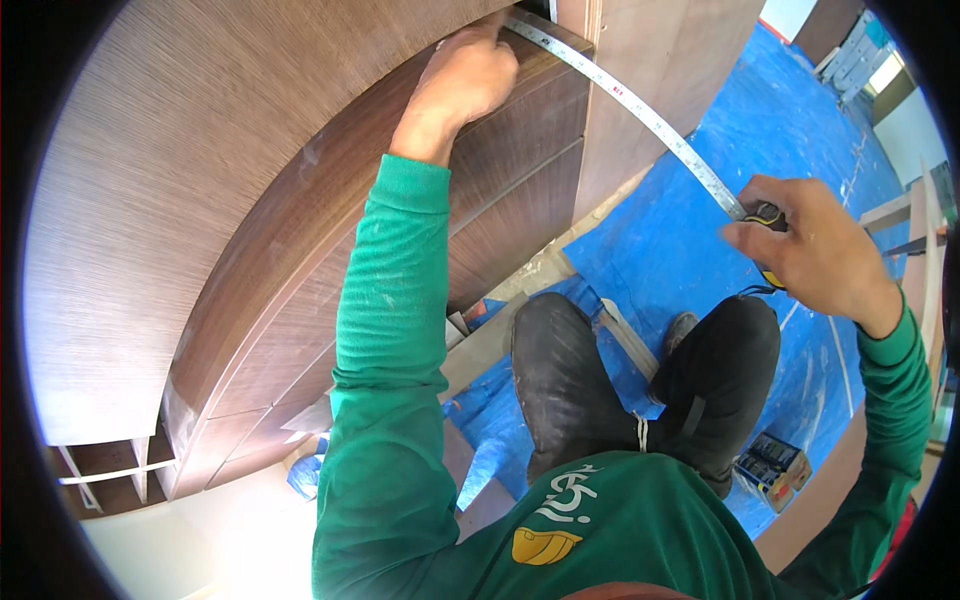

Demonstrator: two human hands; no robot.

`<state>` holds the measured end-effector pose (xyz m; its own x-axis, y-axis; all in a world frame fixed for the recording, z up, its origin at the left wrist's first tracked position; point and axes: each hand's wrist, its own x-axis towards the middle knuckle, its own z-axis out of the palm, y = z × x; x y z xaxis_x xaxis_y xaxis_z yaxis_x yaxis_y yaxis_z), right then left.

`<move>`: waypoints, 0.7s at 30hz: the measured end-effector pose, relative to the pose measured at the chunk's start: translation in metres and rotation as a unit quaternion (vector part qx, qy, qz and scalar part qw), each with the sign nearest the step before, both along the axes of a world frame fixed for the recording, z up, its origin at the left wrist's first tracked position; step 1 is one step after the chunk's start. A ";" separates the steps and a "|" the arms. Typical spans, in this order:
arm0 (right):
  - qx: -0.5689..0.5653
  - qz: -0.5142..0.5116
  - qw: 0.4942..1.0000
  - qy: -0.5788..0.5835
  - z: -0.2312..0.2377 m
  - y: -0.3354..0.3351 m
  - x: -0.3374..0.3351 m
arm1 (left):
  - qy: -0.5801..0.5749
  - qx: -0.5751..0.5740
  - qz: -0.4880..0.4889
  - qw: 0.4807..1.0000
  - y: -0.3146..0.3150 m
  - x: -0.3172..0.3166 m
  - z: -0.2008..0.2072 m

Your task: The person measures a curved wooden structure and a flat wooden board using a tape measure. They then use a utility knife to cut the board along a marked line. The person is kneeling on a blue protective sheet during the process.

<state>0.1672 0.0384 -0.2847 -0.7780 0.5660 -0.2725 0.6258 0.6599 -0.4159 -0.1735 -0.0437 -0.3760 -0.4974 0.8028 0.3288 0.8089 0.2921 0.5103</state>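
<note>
Step in hand, by my read: measuring across the top front edge of the dark wood-grain cabinet (300, 230); tape is out and taut, reading not yet taken.

Left hand (465, 80): arm in green sleeve reaches up and away, nearly straight, wrist bent a bit. Fingers curl together, pinning the end of the tape blade (640, 110) against the cabinet's upper corner edge. The hook end itself sits under the fingertips, can't see whether it's caught over the edge or just pressed flat.

From that grip the steel blade runs right and down in one unsupported span, markings face up, clear of the drawer fronts (510, 190) below it.

Right hand (815, 250): elbow bent, forearm coming in from the lower right, hand held out over the blue floor sheeting (680, 240). Grip is clamped on the yellow-and-black tape measure case (765, 220), thumb on top near the blade mouth, fingers wrapped under. Case is mostly hidden by the hand.

Below the right grip: person's knees in dark trousers (640, 370), and a small box of parts (772, 468) on the floor further down. Can't tell what's in the box.

Next move, my judgement: hold the left end firm so it doesn't slip, keep the blade straight without sag, bring the case end level with the point being measured, then read the mark.
</note>
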 end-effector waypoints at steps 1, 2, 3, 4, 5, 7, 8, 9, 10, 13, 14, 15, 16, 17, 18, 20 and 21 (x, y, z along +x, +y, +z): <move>-0.021 -0.014 1.000 0.004 0.001 0.004 0.005 | -0.013 0.005 0.030 0.999 0.002 0.002 0.002; -0.028 -0.013 1.000 -0.006 0.004 0.009 0.015 | -0.014 0.005 0.053 0.998 0.002 0.004 0.003; -0.036 -0.009 0.999 -0.015 0.007 0.014 0.025 | -0.015 0.002 0.079 0.997 0.001 0.005 0.005; -0.045 -0.006 0.999 -0.024 0.009 0.020 0.037 | -0.015 0.000 0.105 0.994 0.000 0.005 0.005; -0.038 -0.021 0.999 -0.030 0.012 0.022 0.052 | -0.020 0.007 0.110 0.994 0.001 0.008 0.006; -0.026 -0.041 0.998 -0.035 0.015 0.019 0.084 | -0.023 0.021 0.129 0.991 -0.007 0.007 0.011; -0.041 -0.062 0.996 -0.042 0.016 0.018 0.102 | -0.039 0.017 0.129 0.991 -0.008 0.006 0.012; -0.056 -0.083 0.994 -0.050 0.019 0.016 0.118 | -0.056 0.013 0.129 0.990 -0.009 0.004 0.011; -0.073 -0.103 0.990 -0.058 0.016 0.015 0.136 | -0.073 0.008 0.130 0.989 -0.011 0.002 0.010; 0.004 -0.125 0.992 -0.030 0.001 0.005 0.217 | -0.084 0.005 0.147 0.986 -0.007 0.005 0.012; 0.017 -0.130 0.991 -0.015 -0.011 0.003 0.247 | -0.086 0.005 0.155 0.984 -0.006 0.008 0.016; 0.026 -0.137 0.990 -0.012 -0.016 -0.003 0.270 | -0.096 0.007 0.161 0.982 -0.005 0.007 0.015; 0.030 -0.144 0.989 -0.006 -0.020 -0.011 0.288 | -0.110 0.010 0.165 0.980 -0.002 0.007 0.013; 0.040 -0.148 0.988 -0.006 -0.018 -0.021 0.301 | -0.116 0.025 0.163 0.980 -0.003 0.003 0.009; 0.033 -0.145 0.989 0.010 -0.025 -0.025 0.313 | -0.110 0.035 0.166 0.979 -0.005 0.001 0.007; -0.008 -0.148 0.989 0.006 -0.034 -0.027 0.322 | -0.102 0.050 0.166 0.980 -0.009 -0.002 0.006; -0.043 -0.152 0.987 -0.014 -0.035 -0.027 0.321 | -0.100 0.054 0.162 0.980 -0.010 -0.004 0.007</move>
<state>0.4879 0.0117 -0.3193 -0.5675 0.7456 -0.3494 0.8015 0.4032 -0.4416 -0.1771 -0.0534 -0.3689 -0.7838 0.5576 0.2734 0.5632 0.4530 0.6911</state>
